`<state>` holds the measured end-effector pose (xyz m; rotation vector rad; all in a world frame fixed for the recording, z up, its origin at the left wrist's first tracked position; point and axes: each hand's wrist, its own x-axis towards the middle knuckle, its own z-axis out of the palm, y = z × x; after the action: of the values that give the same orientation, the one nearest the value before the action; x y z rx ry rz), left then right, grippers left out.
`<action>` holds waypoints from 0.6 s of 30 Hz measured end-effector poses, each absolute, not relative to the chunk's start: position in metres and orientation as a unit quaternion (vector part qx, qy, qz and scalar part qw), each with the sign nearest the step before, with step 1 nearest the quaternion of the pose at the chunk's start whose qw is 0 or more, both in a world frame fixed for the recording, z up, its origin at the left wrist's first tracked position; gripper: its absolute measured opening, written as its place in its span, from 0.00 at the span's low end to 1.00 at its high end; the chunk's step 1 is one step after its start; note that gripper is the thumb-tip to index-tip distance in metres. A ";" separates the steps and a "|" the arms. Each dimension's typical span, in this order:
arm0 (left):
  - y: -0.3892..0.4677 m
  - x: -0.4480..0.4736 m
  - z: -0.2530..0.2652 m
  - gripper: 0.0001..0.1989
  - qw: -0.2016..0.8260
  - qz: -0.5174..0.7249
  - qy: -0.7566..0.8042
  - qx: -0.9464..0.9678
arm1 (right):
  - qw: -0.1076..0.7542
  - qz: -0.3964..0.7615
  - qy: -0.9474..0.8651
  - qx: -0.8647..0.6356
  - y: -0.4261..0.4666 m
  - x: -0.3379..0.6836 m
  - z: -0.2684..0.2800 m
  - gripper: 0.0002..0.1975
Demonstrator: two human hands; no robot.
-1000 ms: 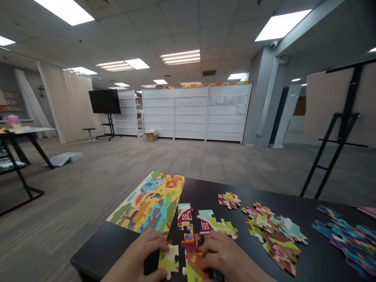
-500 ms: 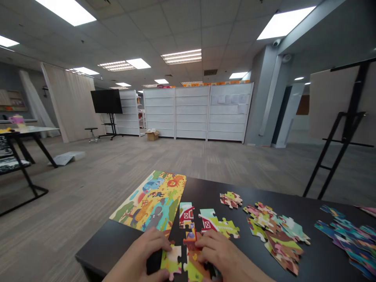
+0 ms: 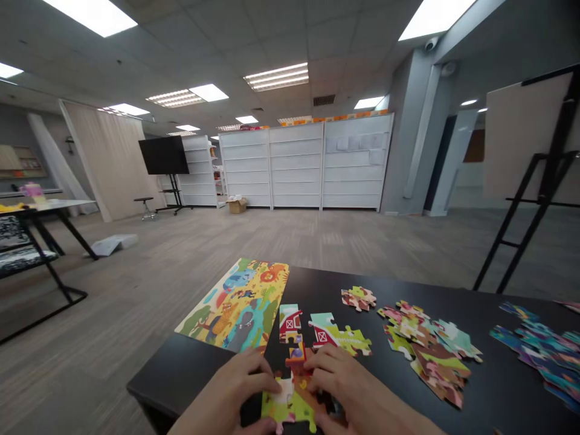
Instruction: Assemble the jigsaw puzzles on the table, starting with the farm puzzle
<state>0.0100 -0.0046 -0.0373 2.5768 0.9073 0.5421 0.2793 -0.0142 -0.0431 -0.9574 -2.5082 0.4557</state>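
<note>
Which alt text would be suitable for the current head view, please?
A person's left hand and right hand touch green jigsaw pieces on a black table. A colourful animal picture lies at left, piles of pieces at right; white shelving stands behind.

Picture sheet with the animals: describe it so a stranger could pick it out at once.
Find the black table, then look just beyond the left hand. The picture sheet lies flat there. Unlike the knobbed puzzle pieces to its right, it is one straight-edged rectangle, with an orange lion on yellow.
</note>
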 end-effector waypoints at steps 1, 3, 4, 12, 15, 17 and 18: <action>-0.005 0.012 -0.037 0.11 0.168 0.179 0.330 0.911 | 0.205 0.177 -0.899 -0.345 -0.014 0.279 -0.044 0.08; -0.003 0.013 -0.039 0.10 0.153 0.161 0.348 0.911 | 0.206 0.188 -0.893 -0.354 -0.015 0.279 -0.044 0.09; -0.001 0.012 -0.043 0.10 0.143 0.156 0.350 0.913 | 0.210 0.185 -0.889 -0.362 -0.017 0.278 -0.045 0.08; 0.022 0.010 -0.093 0.13 0.081 0.207 0.311 0.924 | 0.208 0.155 -0.885 -0.386 -0.018 0.276 -0.048 0.08; 0.024 0.014 -0.097 0.14 0.087 0.212 0.298 0.927 | 0.211 0.149 -0.888 -0.381 -0.017 0.276 -0.048 0.08; 0.025 0.015 -0.094 0.13 0.077 0.206 0.290 0.931 | 0.210 0.150 -0.889 -0.378 -0.017 0.276 -0.048 0.07; 0.025 0.016 -0.092 0.13 0.070 0.204 0.287 0.933 | 0.207 0.153 -0.890 -0.376 -0.016 0.276 -0.049 0.08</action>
<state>0.0157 0.0248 -0.0924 2.8074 0.8645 0.6131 0.2764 -0.0164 -0.0489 -1.0468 -2.4782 0.4268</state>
